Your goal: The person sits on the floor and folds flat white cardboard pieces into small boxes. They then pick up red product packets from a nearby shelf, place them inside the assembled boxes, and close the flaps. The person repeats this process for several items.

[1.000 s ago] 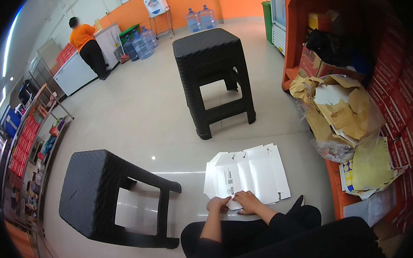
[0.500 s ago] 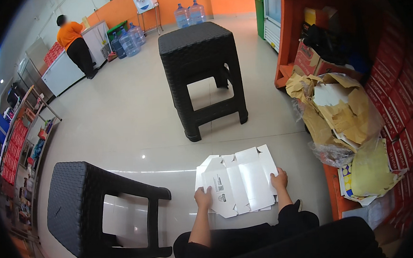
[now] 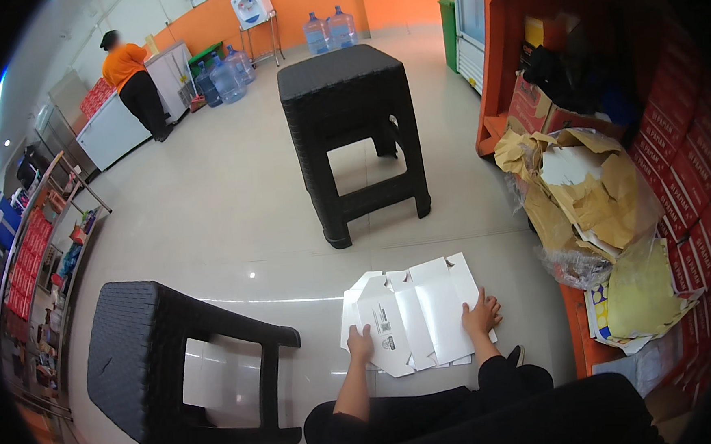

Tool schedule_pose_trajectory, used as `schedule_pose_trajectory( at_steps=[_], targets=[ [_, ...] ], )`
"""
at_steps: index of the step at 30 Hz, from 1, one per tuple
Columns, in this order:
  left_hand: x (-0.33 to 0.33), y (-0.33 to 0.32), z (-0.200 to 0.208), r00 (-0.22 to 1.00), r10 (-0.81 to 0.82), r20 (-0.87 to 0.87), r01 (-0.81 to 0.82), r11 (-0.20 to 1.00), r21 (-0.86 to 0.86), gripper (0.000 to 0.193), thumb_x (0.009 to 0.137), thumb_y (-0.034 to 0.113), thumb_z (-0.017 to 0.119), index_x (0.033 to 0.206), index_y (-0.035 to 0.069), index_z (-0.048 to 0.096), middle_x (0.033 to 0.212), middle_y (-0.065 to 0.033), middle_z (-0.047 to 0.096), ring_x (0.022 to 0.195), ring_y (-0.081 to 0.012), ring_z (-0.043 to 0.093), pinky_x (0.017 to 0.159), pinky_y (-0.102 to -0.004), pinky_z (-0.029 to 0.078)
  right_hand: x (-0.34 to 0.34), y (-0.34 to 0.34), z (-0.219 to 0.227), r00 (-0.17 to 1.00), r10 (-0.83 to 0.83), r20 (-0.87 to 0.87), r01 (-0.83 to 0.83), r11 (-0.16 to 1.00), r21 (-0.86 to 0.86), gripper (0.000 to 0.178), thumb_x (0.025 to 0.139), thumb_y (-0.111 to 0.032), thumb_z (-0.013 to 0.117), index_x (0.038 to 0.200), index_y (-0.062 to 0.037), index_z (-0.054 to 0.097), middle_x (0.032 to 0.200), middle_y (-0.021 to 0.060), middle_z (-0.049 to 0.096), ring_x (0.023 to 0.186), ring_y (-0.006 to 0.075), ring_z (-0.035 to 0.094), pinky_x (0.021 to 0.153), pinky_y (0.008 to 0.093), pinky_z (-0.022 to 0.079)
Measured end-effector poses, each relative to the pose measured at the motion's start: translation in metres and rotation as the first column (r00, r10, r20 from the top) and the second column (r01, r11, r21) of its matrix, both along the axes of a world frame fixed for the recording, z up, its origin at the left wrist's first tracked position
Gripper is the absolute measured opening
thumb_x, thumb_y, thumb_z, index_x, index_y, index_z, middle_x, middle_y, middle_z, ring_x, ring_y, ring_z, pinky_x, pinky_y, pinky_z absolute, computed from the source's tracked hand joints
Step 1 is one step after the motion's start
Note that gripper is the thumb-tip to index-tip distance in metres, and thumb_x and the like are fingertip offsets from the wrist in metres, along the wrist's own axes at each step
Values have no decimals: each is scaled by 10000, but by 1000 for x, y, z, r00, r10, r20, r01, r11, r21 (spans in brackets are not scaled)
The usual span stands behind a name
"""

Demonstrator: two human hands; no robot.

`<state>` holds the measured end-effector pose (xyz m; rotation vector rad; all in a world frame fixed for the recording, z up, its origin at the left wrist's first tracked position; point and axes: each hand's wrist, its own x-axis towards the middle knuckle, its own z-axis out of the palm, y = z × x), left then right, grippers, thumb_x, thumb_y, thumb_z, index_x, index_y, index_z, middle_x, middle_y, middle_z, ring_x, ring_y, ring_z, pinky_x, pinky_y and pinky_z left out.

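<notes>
Flat white cardboard box blanks [image 3: 436,308], at least two in a loose stack, lie in front of me above the glossy floor. The top one has fold lines, notched edges and small dark printing near its left side. My left hand [image 3: 361,345] is closed on the left edge, thumb on top and the other fingers partly hidden. At the right edge is my right hand [image 3: 481,315], its thumb by the card and its fingers spread outward past the edge.
Black woven-pattern stools stand ahead [image 3: 346,68] and at left [image 3: 128,358]. An orange shelf [image 3: 494,91] on the right holds torn brown paper [image 3: 605,182] and stacked red boxes [image 3: 669,154]. Far left, a person in orange [image 3: 126,69] stands at a white chest freezer [image 3: 114,131].
My right hand's fingers have spread off the card's right edge, where they gripped before. The cardboard has turned slightly. My left hand keeps its hold, and the whole view has shifted a little.
</notes>
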<state>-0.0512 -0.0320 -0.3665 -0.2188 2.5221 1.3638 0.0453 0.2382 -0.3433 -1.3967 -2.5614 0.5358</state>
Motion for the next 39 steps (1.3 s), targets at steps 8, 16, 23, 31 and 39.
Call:
schedule_pose_trajectory(
  at_steps=[8, 16, 23, 31, 39],
  targets=[
    [-5, -6, -43, 997, 18, -81, -33, 984, -178, 578, 874, 370, 572, 1249, -49, 441, 1126, -312, 556, 1074, -461, 525, 926, -461, 426, 15, -119, 17, 71, 997, 11, -997, 71, -41, 911, 602, -665, 683, 1304, -128, 464, 1351, 126, 420, 1252, 302, 377, 973, 462, 336],
    [-5, -3, -23, 999, 37, 15, -36, 996, -86, 466, 848, 344, 618, 1112, -29, 528, 1057, -276, 601, 1020, -420, 572, 872, -435, 457, 18, -143, -21, 176, 982, -71, -950, 189, 248, 276, 809, -173, 540, 1064, -108, 623, 1048, 105, 595, 963, 247, 585, 798, 374, 467],
    [-15, 3, -35, 1000, 1, 30, 2, 997, -82, 570, 830, 384, 632, 1208, -23, 501, 1109, -267, 588, 1064, -399, 557, 906, -415, 440, -23, -112, -40, 59, 982, -178, -988, 32, -148, 384, 713, -220, 643, 1068, -73, 618, 1027, 143, 615, 978, 312, 581, 860, 390, 474],
    [-10, 5, -38, 1000, 16, 26, -14, 998, -68, 514, 833, 404, 618, 1144, 5, 529, 1072, -252, 607, 1025, -415, 571, 874, -441, 452, -86, -100, -26, -49, 992, 113, -886, 9, -464, 545, 620, -384, 768, 1108, -164, 666, 1037, 151, 659, 974, 304, 619, 869, 362, 482],
    [-4, 2, -42, 999, 41, 4, -41, 995, -90, 513, 835, 451, 589, 1149, 52, 519, 1049, -265, 606, 997, -447, 570, 855, -464, 458, -123, -116, -33, -29, 986, 167, -626, 112, -772, 628, 570, -357, 825, 1133, -137, 651, 1090, 138, 647, 1029, 282, 599, 880, 357, 467]
  ],
)
